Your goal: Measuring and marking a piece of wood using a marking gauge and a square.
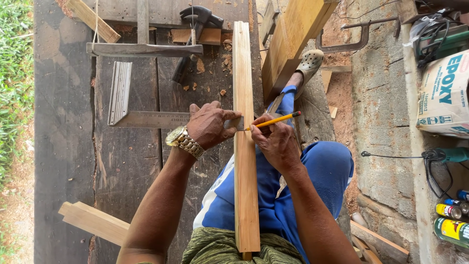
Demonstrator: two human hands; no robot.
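A long pale wooden strip (245, 186) lies lengthwise on a dark plank workbench (127, 161), running from my lap to the far end. My left hand (209, 124), with a gold wristwatch on the wrist, presses the blade of a metal try square (146, 119) flat across the strip. My right hand (276, 142) holds a yellow pencil (273, 120) with its tip on the strip beside the square's blade. The square's handle (119, 90) points away along the bench.
A hammer (195, 29) and a wooden-framed tool (144, 48) lie at the far end of the bench, with wood chips around. A thick timber beam (293, 39) leans on the right. A clamp (351, 39), a power drill (447, 155), spray cans (452, 220) and a sack (444, 95) sit on the concrete at right.
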